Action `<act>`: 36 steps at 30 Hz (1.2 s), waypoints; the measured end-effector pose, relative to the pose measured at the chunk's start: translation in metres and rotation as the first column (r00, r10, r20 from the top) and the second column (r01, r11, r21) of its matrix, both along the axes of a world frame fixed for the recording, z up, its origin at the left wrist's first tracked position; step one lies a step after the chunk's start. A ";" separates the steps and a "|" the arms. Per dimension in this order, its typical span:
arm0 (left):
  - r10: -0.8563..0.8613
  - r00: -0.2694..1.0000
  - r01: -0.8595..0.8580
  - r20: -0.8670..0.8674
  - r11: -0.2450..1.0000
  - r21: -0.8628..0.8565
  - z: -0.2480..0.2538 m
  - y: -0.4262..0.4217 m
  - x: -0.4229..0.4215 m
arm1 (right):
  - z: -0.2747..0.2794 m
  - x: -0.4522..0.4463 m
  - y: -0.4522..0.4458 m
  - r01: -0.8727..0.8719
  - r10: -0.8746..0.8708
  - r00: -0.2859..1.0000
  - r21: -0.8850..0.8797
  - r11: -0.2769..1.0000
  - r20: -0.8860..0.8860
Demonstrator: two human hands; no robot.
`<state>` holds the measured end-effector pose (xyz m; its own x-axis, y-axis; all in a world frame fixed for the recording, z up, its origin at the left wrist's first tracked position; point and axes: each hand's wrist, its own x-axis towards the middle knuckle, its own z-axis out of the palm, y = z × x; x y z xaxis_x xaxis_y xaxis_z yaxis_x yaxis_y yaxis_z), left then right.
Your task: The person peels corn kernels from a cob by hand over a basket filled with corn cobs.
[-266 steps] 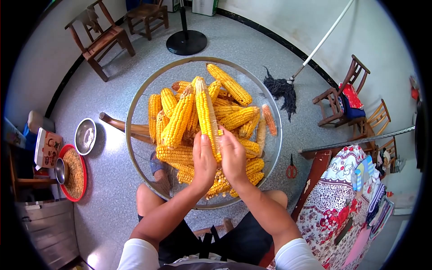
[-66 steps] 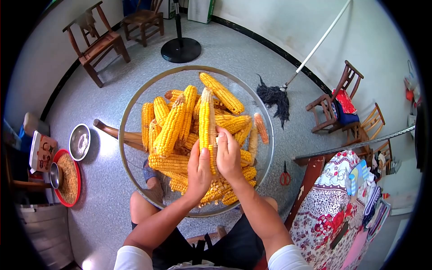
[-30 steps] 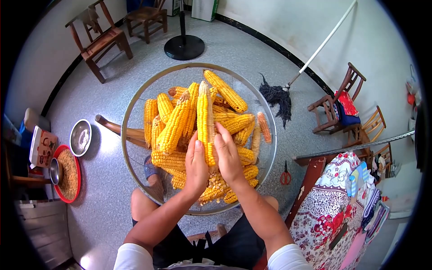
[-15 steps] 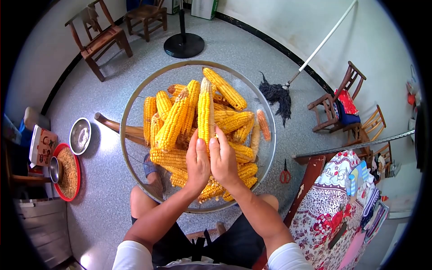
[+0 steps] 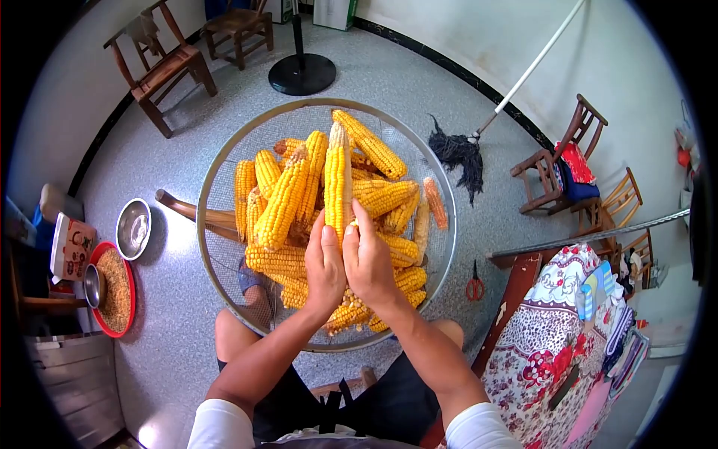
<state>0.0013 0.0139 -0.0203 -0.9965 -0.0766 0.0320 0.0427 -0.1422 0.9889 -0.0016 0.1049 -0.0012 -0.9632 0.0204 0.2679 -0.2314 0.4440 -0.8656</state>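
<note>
Between my two hands an ear of corn (image 5: 337,176) points away from me, its pale tip at the far end. My left hand (image 5: 326,271) wraps its near end from the left, and my right hand (image 5: 368,262) grips it from the right, both thumbs lying on top. A strip along the cob's right side looks pale, without kernels. Below the hands, several yellow ears (image 5: 283,198) are heaped in a round wire-mesh sieve (image 5: 212,176). Loose kernels (image 5: 351,308) lie just under my wrists. A stripped reddish cob (image 5: 434,203) rests at the sieve's right side.
To the left are a metal bowl (image 5: 134,228) and a red basin (image 5: 132,299) of kernels. Scissors (image 5: 475,284) lie on the floor at the right, near a cloth-covered bed (image 5: 538,337). Beyond the sieve are a mop (image 5: 458,159), a black round stand (image 5: 302,74) and wooden chairs (image 5: 164,71).
The whole view has shifted slightly. My right fingers have moved a little on the ear of corn, and both hands still hold it.
</note>
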 end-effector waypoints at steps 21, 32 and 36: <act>-0.098 0.974 0.031 0.205 0.952 0.306 0.002 -0.012 -0.009 | 0.005 -0.010 0.014 0.056 -0.012 0.988 -0.284 0.957 0.155; -0.079 0.979 0.042 0.187 0.980 0.194 0.003 -0.010 -0.007 | 0.003 0.002 -0.003 -0.061 0.067 0.995 -0.082 0.995 0.067; -0.022 0.988 0.001 0.151 0.990 0.139 -0.010 -0.004 -0.008 | 0.006 0.002 -0.002 -0.046 0.046 0.999 0.018 0.999 0.016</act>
<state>-0.0065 0.0103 -0.0302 -0.9899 -0.0583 -0.1294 -0.1085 -0.2772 0.9547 0.0002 0.1033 0.0045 -0.9671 -0.0286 0.2527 -0.2382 0.4493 -0.8610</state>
